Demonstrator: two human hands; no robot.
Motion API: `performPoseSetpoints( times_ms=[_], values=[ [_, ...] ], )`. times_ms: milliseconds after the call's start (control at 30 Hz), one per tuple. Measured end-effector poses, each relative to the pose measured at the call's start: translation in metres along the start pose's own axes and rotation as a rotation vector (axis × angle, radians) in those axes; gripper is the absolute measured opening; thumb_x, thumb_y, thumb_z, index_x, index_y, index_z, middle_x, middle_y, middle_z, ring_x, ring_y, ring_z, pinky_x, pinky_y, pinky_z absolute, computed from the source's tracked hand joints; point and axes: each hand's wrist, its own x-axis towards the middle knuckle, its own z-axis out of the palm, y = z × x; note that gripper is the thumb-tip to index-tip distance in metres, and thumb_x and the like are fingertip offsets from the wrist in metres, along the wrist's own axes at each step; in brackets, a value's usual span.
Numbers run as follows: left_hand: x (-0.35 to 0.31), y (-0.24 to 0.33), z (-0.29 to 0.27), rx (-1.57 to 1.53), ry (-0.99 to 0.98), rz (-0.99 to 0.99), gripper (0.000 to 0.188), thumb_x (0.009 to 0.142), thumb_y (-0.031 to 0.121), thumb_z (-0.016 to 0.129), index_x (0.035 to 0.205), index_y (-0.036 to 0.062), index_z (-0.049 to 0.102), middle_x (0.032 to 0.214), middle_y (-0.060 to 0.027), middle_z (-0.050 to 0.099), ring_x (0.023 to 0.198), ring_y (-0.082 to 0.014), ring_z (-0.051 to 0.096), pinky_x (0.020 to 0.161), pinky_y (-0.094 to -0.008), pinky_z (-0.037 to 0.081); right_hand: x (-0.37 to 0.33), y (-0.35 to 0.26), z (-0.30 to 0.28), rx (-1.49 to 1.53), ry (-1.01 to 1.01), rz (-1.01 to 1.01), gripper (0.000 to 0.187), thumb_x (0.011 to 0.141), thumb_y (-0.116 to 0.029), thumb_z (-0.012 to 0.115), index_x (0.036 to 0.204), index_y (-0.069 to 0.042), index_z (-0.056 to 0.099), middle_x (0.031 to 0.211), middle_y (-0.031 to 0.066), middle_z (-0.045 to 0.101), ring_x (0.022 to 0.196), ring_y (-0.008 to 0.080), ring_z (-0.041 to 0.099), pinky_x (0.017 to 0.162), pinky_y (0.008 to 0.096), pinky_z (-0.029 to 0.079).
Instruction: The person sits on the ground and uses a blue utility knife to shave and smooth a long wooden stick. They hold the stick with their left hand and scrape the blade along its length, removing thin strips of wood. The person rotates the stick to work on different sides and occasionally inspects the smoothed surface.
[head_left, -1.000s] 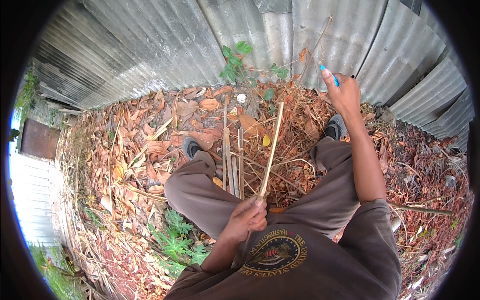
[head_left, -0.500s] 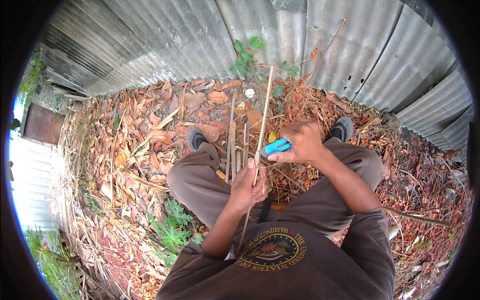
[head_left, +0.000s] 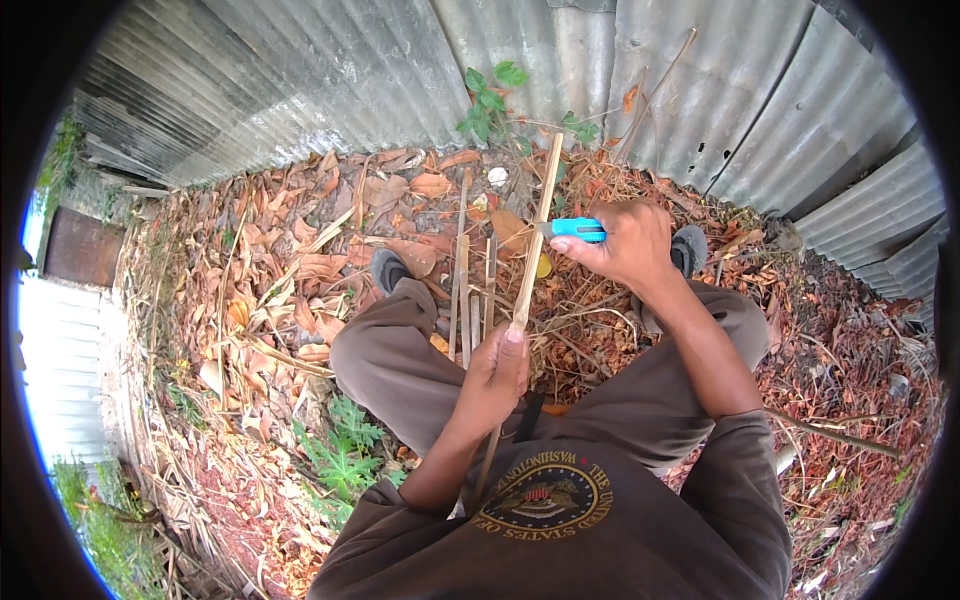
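Observation:
My left hand (head_left: 495, 375) is wrapped round a long, narrow strip of split bamboo or wood (head_left: 541, 225). The strip slants up and away from me, its lower end running back against my shirt. In my right hand (head_left: 632, 240) is a blue utility knife (head_left: 578, 230), gripped with the thumb along its near side. Its blade meets the strip's right edge, some way above my left hand. Several similar strips (head_left: 463, 290) lie on the ground between my feet, just left of the held one.
Dry leaves (head_left: 290, 240) and plant litter cover the ground. A corrugated metal fence (head_left: 540, 70) stands ahead, with a small green vine (head_left: 487, 105) before it. My bent legs (head_left: 395, 335) flank the work. A green weed (head_left: 345, 450) grows at the left, and a thin stick (head_left: 835, 435) lies right.
My right hand and the knife have moved up along the strip, away from my left hand. The strip has turned so a broader face shows and leans slightly more to the right.

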Motion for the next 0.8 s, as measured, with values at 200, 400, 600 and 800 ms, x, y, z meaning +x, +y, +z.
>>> performPoseSetpoints(
  times_ms=[200, 400, 600, 800],
  values=[
    [0.002, -0.006, -0.004, -0.103, 0.024, -0.024, 0.034, 0.104, 0.036, 0.034, 0.085, 0.0088, 0.042, 0.055, 0.0033, 0.035, 0.041, -0.0055, 0.032, 0.040, -0.0215, 0.029, -0.020, -0.022, 0.004, 0.050, -0.027, -0.166, 0.068, 0.068, -0.075, 0.062, 0.053, -0.009, 0.057, 0.044, 0.0060, 0.050, 0.040, 0.0246, 0.054, 0.048, 0.0391, 0.044],
    [0.000, 0.009, -0.001, -0.096, -0.032, -0.101, 0.034, 0.104, 0.038, 0.036, 0.087, 0.0086, 0.043, 0.058, 0.0036, 0.036, 0.046, -0.0053, 0.034, 0.043, -0.0220, 0.031, -0.011, -0.006, 0.006, 0.065, -0.012, -0.042, 0.065, 0.069, -0.072, 0.063, 0.053, -0.009, 0.057, 0.044, 0.0070, 0.050, 0.042, 0.0266, 0.055, 0.043, 0.0390, 0.043],
    [-0.002, -0.002, -0.004, -0.122, 0.015, -0.073, 0.034, 0.104, 0.038, 0.036, 0.087, 0.0085, 0.043, 0.059, 0.0036, 0.036, 0.047, -0.0050, 0.033, 0.044, -0.0221, 0.031, -0.017, -0.021, 0.003, 0.014, -0.020, -0.214, 0.068, 0.067, -0.077, 0.061, 0.054, -0.010, 0.059, 0.042, 0.0049, 0.048, 0.039, 0.0241, 0.053, 0.042, 0.0375, 0.043],
    [-0.031, -0.003, 0.012, 0.021, -0.192, -0.089, 0.034, 0.104, 0.037, 0.036, 0.086, 0.0083, 0.043, 0.061, 0.0036, 0.036, 0.050, -0.0049, 0.033, 0.045, -0.0219, 0.030, 0.036, 0.055, -0.030, -0.168, -0.037, 0.510, 0.075, 0.077, -0.078, 0.049, 0.064, -0.007, 0.069, 0.049, 0.0134, 0.057, 0.052, 0.0331, 0.062, 0.052, 0.0451, 0.048]
  ],
)
